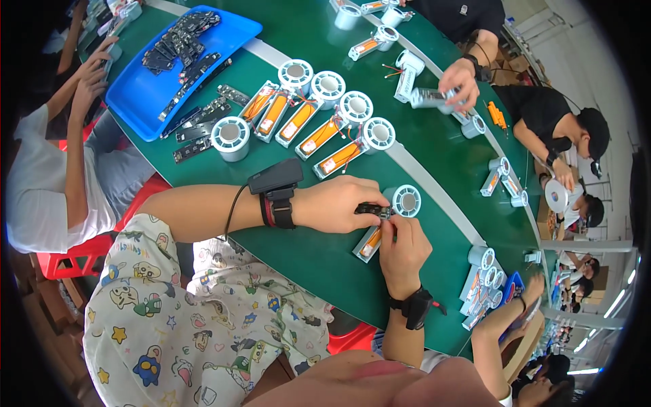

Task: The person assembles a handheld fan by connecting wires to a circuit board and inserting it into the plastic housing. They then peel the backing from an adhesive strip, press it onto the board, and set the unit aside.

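Note:
My left hand (339, 205) grips a small black circuit board (369, 209) between thumb and fingers. My right hand (405, 252) is pinched closed right at the board's end; whatever its fingertips hold is hidden. Just beneath both hands lies a pale grey housing with a round vented head (407, 201) and a long handle, in which an orange battery (369, 241) shows. Farther off, several similar housings (298, 122) lie in a slanting row, with orange batteries and thin red wires. One round head (230, 138) stands near several loose circuit boards (194, 150).
A blue tray (129, 102) piled with black circuit boards is at the far left of the green table (291, 234). A grey strip (434, 197) runs across the tabletop. More housings (480, 285) stand at the right. Across the table, a co-worker's hand (461, 85) handles another housing.

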The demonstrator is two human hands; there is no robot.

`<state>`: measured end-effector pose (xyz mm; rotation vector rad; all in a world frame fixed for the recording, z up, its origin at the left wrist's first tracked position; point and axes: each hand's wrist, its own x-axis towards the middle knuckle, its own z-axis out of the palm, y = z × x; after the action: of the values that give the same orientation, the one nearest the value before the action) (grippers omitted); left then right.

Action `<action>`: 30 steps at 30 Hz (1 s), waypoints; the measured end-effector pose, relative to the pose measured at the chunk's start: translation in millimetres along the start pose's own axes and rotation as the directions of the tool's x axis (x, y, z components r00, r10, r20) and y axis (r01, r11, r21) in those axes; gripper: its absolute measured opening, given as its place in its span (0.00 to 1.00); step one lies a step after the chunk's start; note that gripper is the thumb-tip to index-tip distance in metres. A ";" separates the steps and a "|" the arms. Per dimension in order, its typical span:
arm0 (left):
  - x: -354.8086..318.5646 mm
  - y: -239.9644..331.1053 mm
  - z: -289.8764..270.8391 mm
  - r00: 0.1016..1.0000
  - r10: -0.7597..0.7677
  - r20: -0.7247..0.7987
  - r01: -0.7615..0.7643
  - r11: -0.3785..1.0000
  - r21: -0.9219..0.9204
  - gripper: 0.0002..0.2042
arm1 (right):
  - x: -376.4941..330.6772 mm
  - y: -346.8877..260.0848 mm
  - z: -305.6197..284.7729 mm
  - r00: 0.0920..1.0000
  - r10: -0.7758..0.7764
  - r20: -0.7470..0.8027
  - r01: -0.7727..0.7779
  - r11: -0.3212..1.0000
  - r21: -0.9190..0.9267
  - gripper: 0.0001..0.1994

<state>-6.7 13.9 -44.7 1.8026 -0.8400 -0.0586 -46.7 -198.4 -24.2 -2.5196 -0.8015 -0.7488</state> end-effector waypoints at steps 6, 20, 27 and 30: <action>-2.4 3.2 0.0 0.999 0.033 -0.028 -0.030 0.995 0.094 0.15 | 0.1 0.2 3.5 1.000 0.003 0.003 -0.003 1.000 -0.020 0.09; 0.6 0.3 2.9 0.986 -0.165 0.000 0.162 0.964 -0.209 0.17 | -2.8 4.2 3.1 0.997 -0.067 -0.025 0.067 0.998 0.002 0.08; 4.7 9.1 -2.5 0.861 -0.425 0.278 0.507 0.682 -0.528 0.20 | -6.5 15.0 3.6 0.997 -0.072 -0.017 0.073 0.995 0.072 0.09; 3.1 10.1 -4.7 0.826 -0.474 0.305 0.559 0.626 -0.544 0.20 | -5.4 16.1 3.7 0.999 -0.037 0.025 0.033 0.991 0.129 0.09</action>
<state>-7.5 14.5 -33.2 1.3494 -0.2850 -0.7637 -39.1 -211.0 -33.4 -2.4111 -0.8765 -0.6540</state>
